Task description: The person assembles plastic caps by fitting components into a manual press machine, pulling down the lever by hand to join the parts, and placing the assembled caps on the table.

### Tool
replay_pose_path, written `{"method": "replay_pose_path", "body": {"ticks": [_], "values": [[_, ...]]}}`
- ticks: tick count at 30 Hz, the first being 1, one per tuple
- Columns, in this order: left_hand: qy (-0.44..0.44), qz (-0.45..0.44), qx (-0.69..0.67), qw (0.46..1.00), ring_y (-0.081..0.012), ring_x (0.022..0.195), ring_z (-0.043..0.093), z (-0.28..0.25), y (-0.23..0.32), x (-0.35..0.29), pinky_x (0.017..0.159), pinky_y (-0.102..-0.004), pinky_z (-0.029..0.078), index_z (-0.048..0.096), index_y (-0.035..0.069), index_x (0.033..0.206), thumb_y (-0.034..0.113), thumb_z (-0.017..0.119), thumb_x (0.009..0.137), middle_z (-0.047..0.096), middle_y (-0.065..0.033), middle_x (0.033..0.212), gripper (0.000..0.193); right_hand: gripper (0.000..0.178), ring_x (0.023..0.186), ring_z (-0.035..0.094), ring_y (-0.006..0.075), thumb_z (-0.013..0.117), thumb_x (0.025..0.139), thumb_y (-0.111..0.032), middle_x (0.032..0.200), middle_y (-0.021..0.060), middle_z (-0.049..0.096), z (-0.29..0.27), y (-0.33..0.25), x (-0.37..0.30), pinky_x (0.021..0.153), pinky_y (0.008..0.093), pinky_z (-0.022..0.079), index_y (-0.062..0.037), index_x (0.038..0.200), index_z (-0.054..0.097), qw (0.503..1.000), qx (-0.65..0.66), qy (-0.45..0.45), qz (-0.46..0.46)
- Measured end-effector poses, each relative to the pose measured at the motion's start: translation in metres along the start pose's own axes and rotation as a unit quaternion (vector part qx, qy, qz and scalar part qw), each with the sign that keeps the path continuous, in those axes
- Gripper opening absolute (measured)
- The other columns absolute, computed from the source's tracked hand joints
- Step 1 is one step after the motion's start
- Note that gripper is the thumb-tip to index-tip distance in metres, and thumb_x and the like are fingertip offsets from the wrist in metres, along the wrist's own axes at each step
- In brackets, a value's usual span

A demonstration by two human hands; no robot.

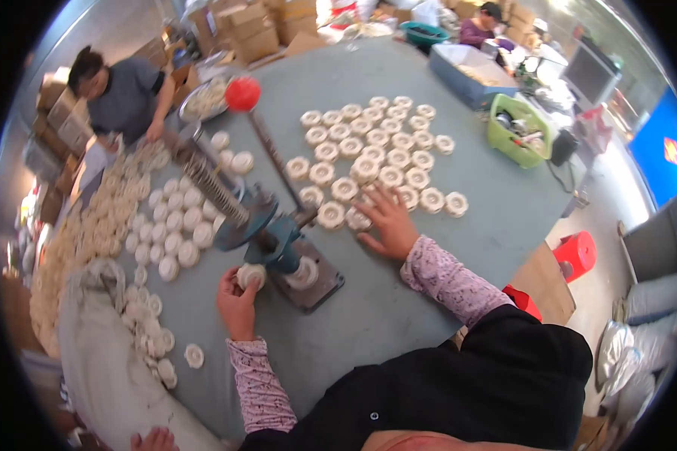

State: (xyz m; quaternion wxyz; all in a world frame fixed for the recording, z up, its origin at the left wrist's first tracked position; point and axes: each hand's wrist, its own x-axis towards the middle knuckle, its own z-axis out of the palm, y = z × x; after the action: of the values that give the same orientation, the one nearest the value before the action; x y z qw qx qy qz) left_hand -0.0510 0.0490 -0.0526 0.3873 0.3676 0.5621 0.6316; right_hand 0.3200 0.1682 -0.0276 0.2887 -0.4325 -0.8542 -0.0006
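Pink dark-patterned sleeves point(453, 278), black top point(451, 387), small pale ring point(374, 416)

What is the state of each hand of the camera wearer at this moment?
Left hand: closed on a round white piece.
Right hand: open, spread out at the scalloped pieces.

Cream discs point(365, 169), pink patterned sleeves point(453, 279)

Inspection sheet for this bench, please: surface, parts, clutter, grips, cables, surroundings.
Surface: grey-green table, parts spread across it.
Job's things: lever press with red knob; scalloped parts right of it, white round pieces left.
Clutter: grey cloth, green basket, blue-grey box.
Grips: left grip holds a pale round part beside the press; right grip spread at the scalloped parts, contact unclear.
Cables: dark cord-like strand by the basket, unclear.
Surroundings: co-worker at far left, another beyond the table; cardboard boxes; red bucket.
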Motion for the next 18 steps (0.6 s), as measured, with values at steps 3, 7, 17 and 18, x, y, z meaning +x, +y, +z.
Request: {"method": "replay_pose_path", "body": {"ticks": [3,7,17,18], "values": [[-0.080,0.050,0.021,0.995,-0.0190,0.101,0.071,0.008,0.031,-0.047,0.090,-0.0312,0.057,0.074,0.000,0.115,0.001,0.085,0.084,0.073,-0.0066,0.110,0.033,0.066,0.148,0.043,0.0369,0.080,0.087,-0.036,0.153,0.0119,0.054,-0.009,-0.045,0.001,0.124,0.0596,0.024,-0.0123,0.144,0.058,0.981,0.187,-0.040,-0.041],[-0.131,0.336,0.232,0.904,-0.0315,0.106,0.067,0.057,0.052,-0.070,0.093,-0.0424,0.055,0.082,0.012,0.105,-0.005,0.082,0.069,0.068,-0.0093,0.109,0.040,0.075,0.150,0.042,0.0354,0.081,0.088,-0.042,0.159,0.0151,0.049,-0.008,-0.101,-0.008,0.126,0.0570,0.021,-0.0072,0.148,0.053,0.915,0.370,-0.143,-0.071],[-0.065,0.296,0.196,0.933,-0.0352,0.115,0.063,0.062,0.028,-0.055,0.108,-0.0456,0.047,0.071,0.005,0.126,0.009,0.088,0.070,0.061,-0.0161,0.131,0.058,0.070,0.146,0.047,0.0387,0.086,0.082,-0.029,0.149,0.0176,0.058,0.046,-0.098,0.010,0.121,0.0500,0.032,-0.0060,0.141,0.057,0.916,0.396,-0.032,-0.050],[-0.040,0.252,0.178,0.950,-0.0362,0.122,0.061,0.071,0.033,-0.052,0.113,-0.0486,0.043,0.067,0.002,0.131,0.015,0.090,0.073,0.061,-0.0174,0.134,0.064,0.070,0.146,0.047,0.0387,0.086,0.082,-0.029,0.149,0.0176,0.058,0.049,-0.097,0.009,0.121,0.0500,0.032,-0.0060,0.141,0.057,0.915,0.398,-0.044,-0.048]]}}
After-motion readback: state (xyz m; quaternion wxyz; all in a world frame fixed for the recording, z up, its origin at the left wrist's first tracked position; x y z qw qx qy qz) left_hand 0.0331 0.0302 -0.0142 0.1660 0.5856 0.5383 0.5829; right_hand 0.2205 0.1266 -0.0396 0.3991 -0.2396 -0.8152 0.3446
